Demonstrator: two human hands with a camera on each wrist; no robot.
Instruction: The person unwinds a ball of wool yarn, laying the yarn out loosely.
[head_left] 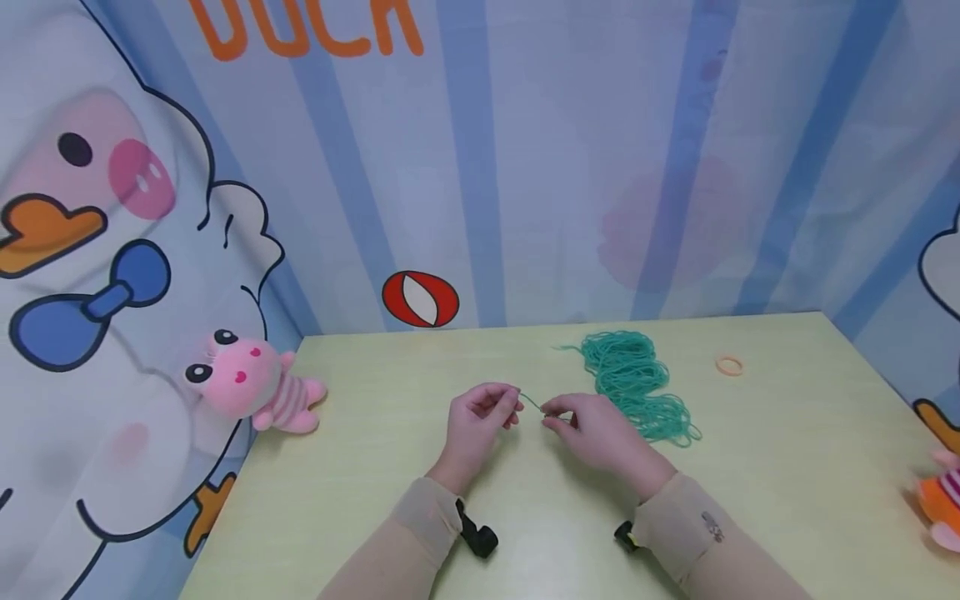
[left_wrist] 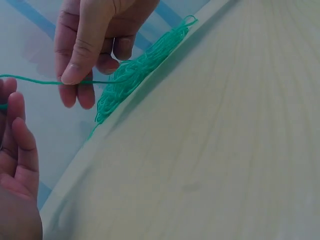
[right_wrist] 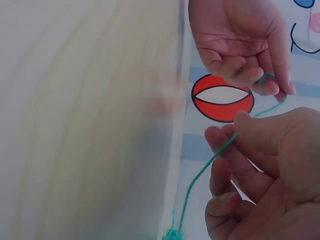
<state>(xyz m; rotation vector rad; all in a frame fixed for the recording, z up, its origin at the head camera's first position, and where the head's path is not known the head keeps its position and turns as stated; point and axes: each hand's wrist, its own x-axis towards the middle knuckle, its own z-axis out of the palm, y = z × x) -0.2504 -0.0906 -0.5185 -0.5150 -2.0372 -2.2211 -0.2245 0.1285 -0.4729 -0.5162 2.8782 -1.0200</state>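
A thin green strand of yarn (head_left: 530,401) runs between the two hands above the table. My left hand (head_left: 480,419) pinches its end part between thumb and forefinger. A short way to the right, my right hand (head_left: 592,427) pinches the same strand, also seen in the right wrist view as yarn (right_wrist: 199,175) passing between thumb and fingertips. From there the strand leads down to a loose bundle of green yarn (head_left: 628,375), which lies in wavy loops on the table behind the right hand. In the left wrist view the bundle (left_wrist: 137,72) shows beyond the right hand (left_wrist: 95,45).
An orange-pink ring (head_left: 729,365) lies on the pale yellow table (head_left: 360,500), right of the bundle. At the left edge sits a pink striped plush toy (head_left: 255,383). Another plush toy (head_left: 943,500) is partly cut off at the right. A printed cloth (head_left: 540,167) hangs behind.
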